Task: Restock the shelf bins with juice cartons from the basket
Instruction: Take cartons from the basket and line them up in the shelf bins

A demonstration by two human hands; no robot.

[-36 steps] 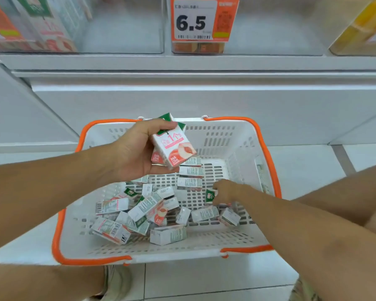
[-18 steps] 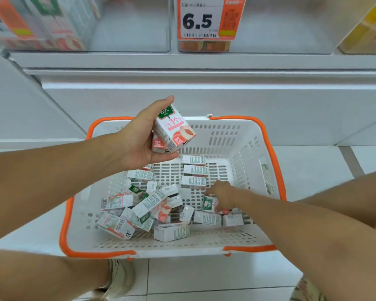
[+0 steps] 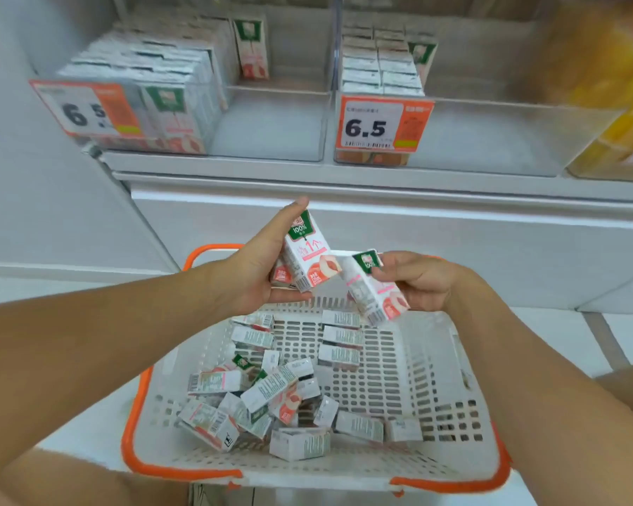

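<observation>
My left hand (image 3: 260, 268) grips a small stack of white-and-pink juice cartons (image 3: 306, 253) above the far edge of the white basket with orange rim (image 3: 183, 469). My right hand (image 3: 417, 283) holds another carton (image 3: 375, 294), tilted, just right of the left hand's stack. Several more cartons (image 3: 271, 392) lie loose on the basket floor. Above, the left clear shelf bin (image 3: 271, 129) holds rows of the same cartons on its left side. The middle bin (image 3: 483, 136) has cartons stacked at its back left.
Orange price tags reading 6.5 hang on the left bin (image 3: 85, 111) and the middle bin (image 3: 384, 124). A bin of yellow-orange cartons (image 3: 622, 129) stands at the far right. The white shelf ledge (image 3: 380, 177) runs below the bins. The basket sits on a tiled floor.
My right hand has lifted a carton out of the basket up beside the left hand's cartons. The left hand rose a little. The view has tilted up and shows the shelf bins.
</observation>
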